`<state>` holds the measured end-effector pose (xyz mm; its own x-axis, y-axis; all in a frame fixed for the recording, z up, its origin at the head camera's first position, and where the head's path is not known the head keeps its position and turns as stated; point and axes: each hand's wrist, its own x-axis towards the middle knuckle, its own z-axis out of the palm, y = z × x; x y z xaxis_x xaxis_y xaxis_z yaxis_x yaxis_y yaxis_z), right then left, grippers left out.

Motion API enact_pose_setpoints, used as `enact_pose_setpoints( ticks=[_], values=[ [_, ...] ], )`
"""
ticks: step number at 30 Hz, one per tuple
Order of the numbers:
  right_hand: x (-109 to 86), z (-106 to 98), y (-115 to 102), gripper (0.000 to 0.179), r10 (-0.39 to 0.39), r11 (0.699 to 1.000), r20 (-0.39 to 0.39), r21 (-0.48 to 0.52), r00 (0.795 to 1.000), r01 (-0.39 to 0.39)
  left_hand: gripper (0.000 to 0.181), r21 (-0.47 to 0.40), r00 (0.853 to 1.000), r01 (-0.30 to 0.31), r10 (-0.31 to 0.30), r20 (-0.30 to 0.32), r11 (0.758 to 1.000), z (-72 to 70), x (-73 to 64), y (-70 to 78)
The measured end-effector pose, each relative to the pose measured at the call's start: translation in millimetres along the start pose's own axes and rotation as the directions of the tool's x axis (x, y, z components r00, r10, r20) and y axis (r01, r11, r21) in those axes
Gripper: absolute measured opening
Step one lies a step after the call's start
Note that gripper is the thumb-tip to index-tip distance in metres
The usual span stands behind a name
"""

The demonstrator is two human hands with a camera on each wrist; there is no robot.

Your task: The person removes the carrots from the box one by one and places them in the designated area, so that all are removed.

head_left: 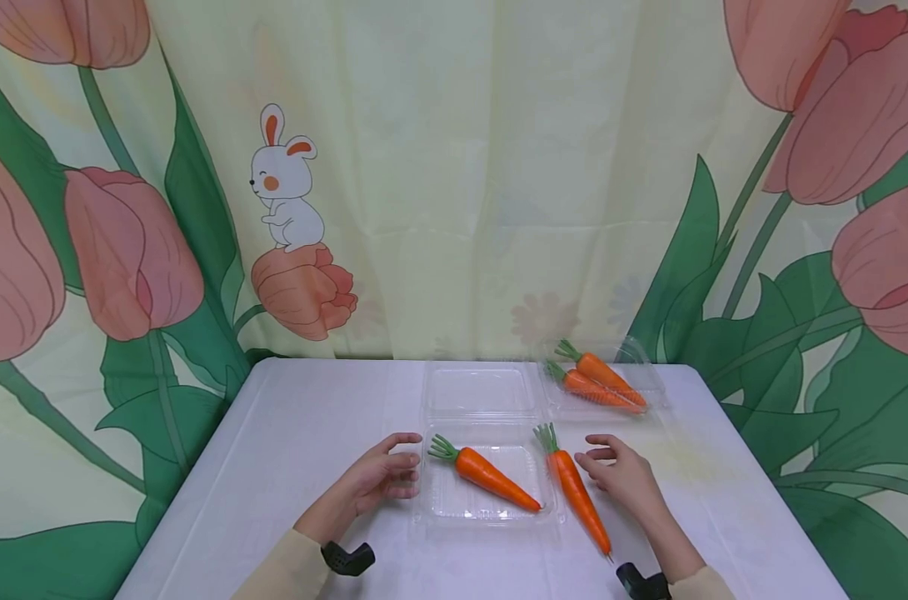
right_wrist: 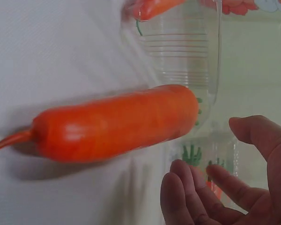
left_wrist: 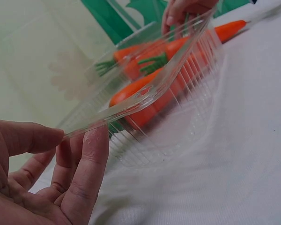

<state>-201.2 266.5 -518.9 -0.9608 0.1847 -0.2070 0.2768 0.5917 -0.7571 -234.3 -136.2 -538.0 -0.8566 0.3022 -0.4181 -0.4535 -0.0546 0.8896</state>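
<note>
Clear plastic clamshell (head_left: 461,502): lying open before us, lid (head_left: 480,393) at 12 o'clock.
Inner carrot (head_left: 496,477): in the base, leafy top at 10 o'clock, tip at 4.
Left hand (head_left: 382,473): at 9 o'clock, we see it pinching the rim.
Loose carrot (head_left: 580,500): at the base's 3 o'clock.
Right hand (head_left: 625,477): fingers parted, just beside that carrot.
Second clamshell (head_left: 655,392): at 1 o'clock, two carrots (head_left: 607,373) within.

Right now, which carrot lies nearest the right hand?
The carrot along the right edge of the open container, tip outside it; one other lies inside that container, two more in the far container.
</note>
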Motion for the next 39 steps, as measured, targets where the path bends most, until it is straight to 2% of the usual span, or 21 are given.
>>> enact_pose_setpoints(
  ticks=[12,26,39],
  values=[
    [0.0,7,-24,0.055,-0.082,0.997,-0.003,0.002,0.997,0.082,0.052,-0.001,1.000,-0.003,0.003,-0.004,1.000,-1.4,1.2,-1.3],
    [-3.4,21,-48,0.048,-0.131,0.991,-0.008,0.003,0.991,0.131,0.052,0.004,1.000,-0.009,0.009,-0.010,1.000,0.6,-1.4,-1.9],
    [-3.7,33,-63,0.046,-0.178,0.983,0.046,0.050,0.983,0.176,0.052,-0.001,1.000,-0.004,0.004,-0.015,1.000,1.2,-0.2,-1.6]
  ],
)
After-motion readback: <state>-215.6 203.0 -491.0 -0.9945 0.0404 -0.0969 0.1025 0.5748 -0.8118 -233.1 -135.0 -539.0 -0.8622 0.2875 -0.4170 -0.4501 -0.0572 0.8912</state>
